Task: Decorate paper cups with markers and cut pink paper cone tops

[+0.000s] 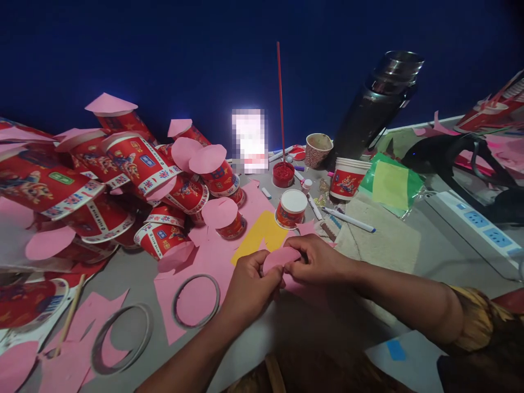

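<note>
Between my two hands is a small rounded piece of pink paper (281, 258). My left hand (256, 278) pinches its left and lower edge with thumb and fingers. Its right edge is gripped by the bent fingers of my right hand (311, 259). Beneath and behind the hands lie pink sheets (241, 218) and a yellow sheet (262, 234). Just beyond the hands stands a short red cup with a white top (291, 207). A grey ring (195, 301) rests on pink paper left of my left forearm.
Many red paper cups (135, 164) with pink discs pile up at the left. A second ring (121, 339) lies front left. A pot of red paste (283, 173), markers (347, 219), a dark flask (368, 109) and a power strip (477, 229) are beyond and right.
</note>
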Action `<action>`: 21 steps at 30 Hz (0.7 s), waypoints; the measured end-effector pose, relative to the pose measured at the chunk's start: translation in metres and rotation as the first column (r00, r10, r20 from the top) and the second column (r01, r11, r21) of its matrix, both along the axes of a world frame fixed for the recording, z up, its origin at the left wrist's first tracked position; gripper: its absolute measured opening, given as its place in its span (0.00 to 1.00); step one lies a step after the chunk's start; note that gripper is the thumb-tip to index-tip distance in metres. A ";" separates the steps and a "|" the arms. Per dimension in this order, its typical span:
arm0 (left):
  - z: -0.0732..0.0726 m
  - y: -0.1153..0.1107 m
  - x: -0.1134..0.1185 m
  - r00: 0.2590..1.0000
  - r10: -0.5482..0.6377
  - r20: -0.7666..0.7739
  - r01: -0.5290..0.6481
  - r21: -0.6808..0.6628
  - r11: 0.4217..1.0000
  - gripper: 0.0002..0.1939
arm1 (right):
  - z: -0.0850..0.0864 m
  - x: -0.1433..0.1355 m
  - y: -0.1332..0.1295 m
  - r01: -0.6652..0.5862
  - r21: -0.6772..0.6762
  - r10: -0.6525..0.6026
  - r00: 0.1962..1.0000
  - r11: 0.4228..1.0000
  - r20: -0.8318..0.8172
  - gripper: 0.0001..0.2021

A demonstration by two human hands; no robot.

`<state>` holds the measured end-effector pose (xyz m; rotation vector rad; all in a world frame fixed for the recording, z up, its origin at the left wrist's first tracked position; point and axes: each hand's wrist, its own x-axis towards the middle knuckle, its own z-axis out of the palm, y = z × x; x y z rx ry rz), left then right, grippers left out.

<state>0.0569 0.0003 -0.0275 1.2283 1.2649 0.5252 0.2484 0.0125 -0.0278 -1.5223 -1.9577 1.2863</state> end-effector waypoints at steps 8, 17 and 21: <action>-0.002 -0.003 0.001 0.999 -0.021 -0.035 0.022 0.029 0.999 0.15 | -0.004 0.002 0.001 -0.076 0.086 0.067 0.992 0.993 0.106 0.03; -0.002 -0.003 0.000 0.995 -0.025 -0.101 0.032 0.068 0.997 0.13 | 0.001 0.001 0.003 -0.129 0.076 0.118 0.984 0.989 0.134 0.07; -0.001 -0.003 0.000 0.992 -0.046 -0.116 0.054 0.073 0.996 0.14 | 0.001 0.001 0.003 -0.131 0.081 0.116 0.979 0.988 0.168 0.08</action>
